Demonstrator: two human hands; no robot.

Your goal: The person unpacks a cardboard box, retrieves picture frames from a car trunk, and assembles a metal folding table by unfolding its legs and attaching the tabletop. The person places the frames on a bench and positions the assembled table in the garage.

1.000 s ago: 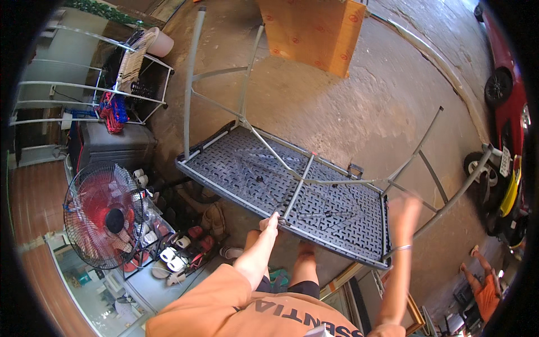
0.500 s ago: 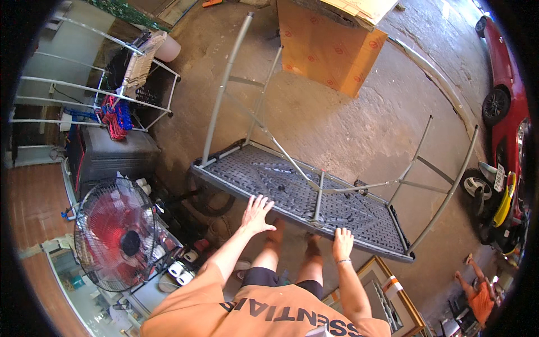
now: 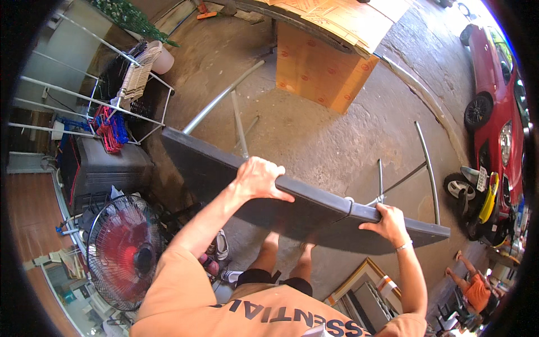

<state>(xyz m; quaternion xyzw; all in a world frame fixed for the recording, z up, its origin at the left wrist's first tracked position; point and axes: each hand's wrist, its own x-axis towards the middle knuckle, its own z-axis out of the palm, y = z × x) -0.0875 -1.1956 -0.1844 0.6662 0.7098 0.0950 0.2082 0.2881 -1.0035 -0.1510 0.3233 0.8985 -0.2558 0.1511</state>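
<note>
A black folding table is tilted up on its side in front of my legs, its smooth top facing me. Its grey metal legs stick out on the far side, and its underside is hidden. My left hand grips the raised long edge left of the middle, thumb on the top's face and fingers over the edge. Farther right, my right hand holds the same edge, just past the fold seam, with its thumb also on the top's face.
A red floor fan and a black bin-like box stand at left, below a white rack with hangers. An orange-brown board is ahead. A motorbike, a red car and a seated person are at right. Frames lean behind my right leg.
The table has swung from underside-up to standing on its side, its top now towards me. Both hands have risen with its edge, and the left hand's spread fingers have closed over it.
</note>
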